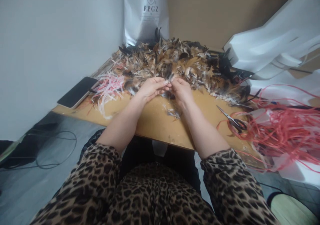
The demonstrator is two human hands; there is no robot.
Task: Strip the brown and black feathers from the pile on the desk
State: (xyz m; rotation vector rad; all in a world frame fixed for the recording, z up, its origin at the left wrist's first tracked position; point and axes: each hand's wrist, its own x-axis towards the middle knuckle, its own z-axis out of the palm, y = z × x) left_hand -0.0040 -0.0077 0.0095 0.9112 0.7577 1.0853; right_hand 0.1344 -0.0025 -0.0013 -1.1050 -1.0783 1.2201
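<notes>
My left hand and my right hand meet over the middle of the wooden table, their fingertips pinched together. Between the fingertips a small dark feather sticks up; its lower part is hidden by the fingers. Just beyond my hands spreads a large heap of brown, black and white feathers. Below my wrists, a few loose grey feather bits lie on the tabletop.
A phone lies at the table's left edge, beside pink and white strips. Black-handled scissors rest at right, next to a tangle of red string. A white bag stands behind the heap. White sheeting hangs at right.
</notes>
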